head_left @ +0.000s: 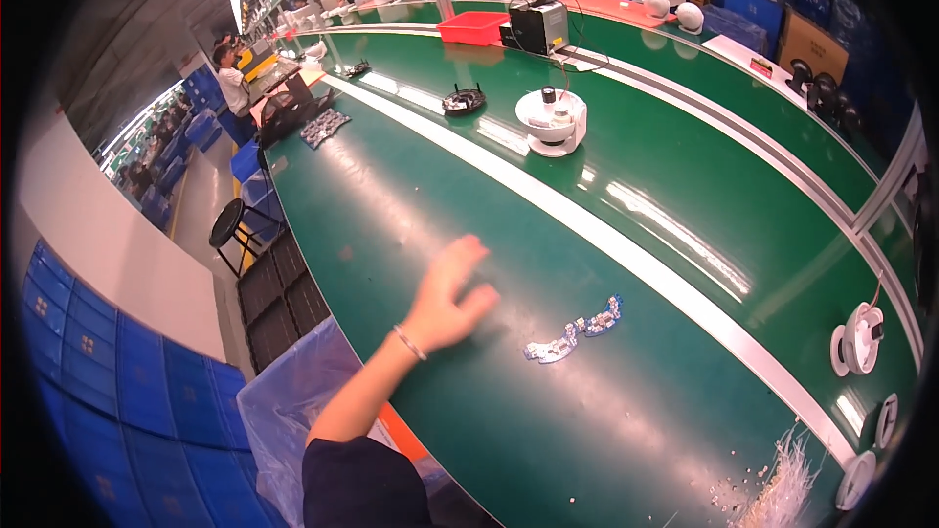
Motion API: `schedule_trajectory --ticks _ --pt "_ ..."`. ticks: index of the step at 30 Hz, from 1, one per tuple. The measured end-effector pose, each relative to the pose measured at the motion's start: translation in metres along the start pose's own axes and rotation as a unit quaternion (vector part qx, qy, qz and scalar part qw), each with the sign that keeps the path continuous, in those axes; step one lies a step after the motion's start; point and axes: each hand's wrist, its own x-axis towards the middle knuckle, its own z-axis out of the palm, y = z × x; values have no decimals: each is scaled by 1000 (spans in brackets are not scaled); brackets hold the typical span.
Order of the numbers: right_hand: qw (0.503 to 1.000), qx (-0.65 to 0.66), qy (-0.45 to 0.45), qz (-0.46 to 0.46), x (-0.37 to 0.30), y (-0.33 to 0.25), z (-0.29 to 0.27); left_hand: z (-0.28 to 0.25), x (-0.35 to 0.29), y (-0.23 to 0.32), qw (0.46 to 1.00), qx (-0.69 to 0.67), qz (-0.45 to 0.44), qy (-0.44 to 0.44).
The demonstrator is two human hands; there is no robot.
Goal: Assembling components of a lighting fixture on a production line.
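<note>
My left hand [448, 295] reaches out over the green work surface [411, 205], fingers spread and empty, a thin bracelet on the wrist. To its right, about a hand's width away, lie two small curved circuit board pieces [575, 330] on the green surface. My right hand is out of the picture.
A white round device [554, 120] and a black round part [464, 100] stand farther along the bench. A red tray [472, 27] and a black box [537, 27] sit beyond. White round parts [858, 338] and small clear scraps [778, 485] lie at right. Blue crates [93, 372], a stool [233, 225] and seated people are at left.
</note>
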Motion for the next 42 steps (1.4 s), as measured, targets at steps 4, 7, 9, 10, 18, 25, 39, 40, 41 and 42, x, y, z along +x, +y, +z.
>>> schedule_trajectory --ticks 4,7,9,10,18,25,39,40,41,42 --pt "1000 9 -14 -22 -1 1 -5 26 -23 72 972 56 56 -222" --pt "999 22 -20 -16 -6 3 -9 44 -37 83 973 104 87 -187" --pt "998 42 -47 -30 -7 4 -13 49 -44 77 987 28 96 -125" --pt "997 50 -51 -27 -7 5 -13 46 -43 86 991 20 104 -77" --pt "998 50 -29 -38 -9 10 -5 20 -79 75 995 34 92 -19" --pt "999 19 -15 -41 2 3 2 -21 -55 -19 990 130 29 56" --pt "998 47 -23 -37 -1 -10 6 -26 -1 -99 963 244 -67 94" --pt "997 60 -31 -41 -2 -11 5 -22 -5 -103 965 234 -84 82" --pt "996 65 -32 -44 -3 -13 5 -24 -8 -106 966 228 -101 71" --pt "995 80 -33 -54 -5 -15 5 -28 -10 -111 969 213 -81 93"
